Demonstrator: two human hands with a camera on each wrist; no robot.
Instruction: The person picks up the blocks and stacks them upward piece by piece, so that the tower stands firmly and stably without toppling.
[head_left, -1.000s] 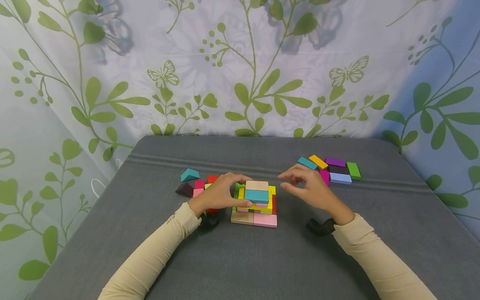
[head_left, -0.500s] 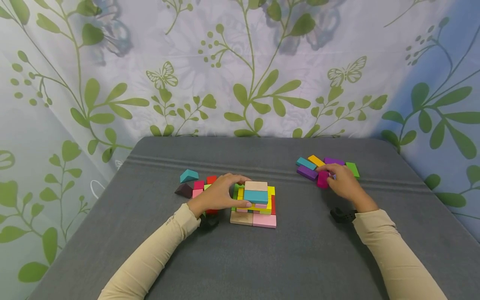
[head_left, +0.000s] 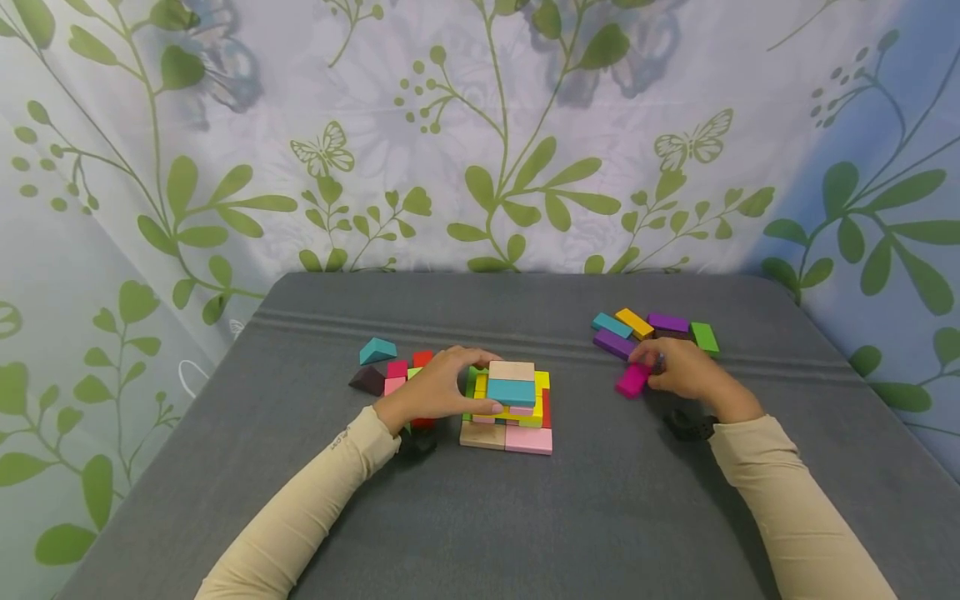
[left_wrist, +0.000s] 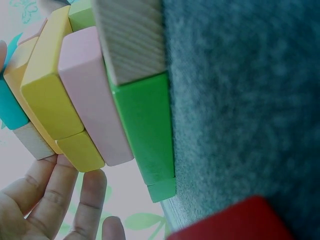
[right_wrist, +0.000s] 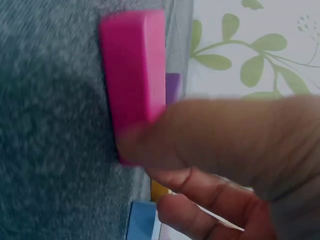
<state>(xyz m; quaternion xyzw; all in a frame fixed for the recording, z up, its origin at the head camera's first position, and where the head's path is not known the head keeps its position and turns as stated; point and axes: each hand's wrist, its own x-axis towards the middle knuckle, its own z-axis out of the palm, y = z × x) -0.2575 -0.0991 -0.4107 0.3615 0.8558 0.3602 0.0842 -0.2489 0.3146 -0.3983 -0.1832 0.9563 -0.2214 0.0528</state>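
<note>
In the head view, a low tower of colored wooden blocks stands mid-table, with a teal block (head_left: 512, 393) and a beige block (head_left: 512, 371) on top. My left hand (head_left: 437, 389) holds the tower's upper part from its left side, thumb at the front and fingers at the back. The left wrist view has the fingertips against a plain wood block (left_wrist: 32, 141) and yellow blocks (left_wrist: 52, 97). Over at the right, my right hand (head_left: 686, 368) pinches one end of a magenta block (head_left: 632, 382) lying low at the table surface; its thumb covers that end.
Beyond the right hand lie purple (head_left: 614, 344), teal (head_left: 612, 325), orange (head_left: 634, 322) and green (head_left: 704, 337) blocks. Left of the tower are a teal prism (head_left: 378, 351), a dark prism (head_left: 368, 381) and several red and pink blocks. A patterned curtain (head_left: 450, 167) hangs behind the grey table (head_left: 480, 525).
My right hand has moved from beside the tower out to the right-hand blocks. It has taken hold of the magenta block and drawn it nearer. The left hand stays at the tower.
</note>
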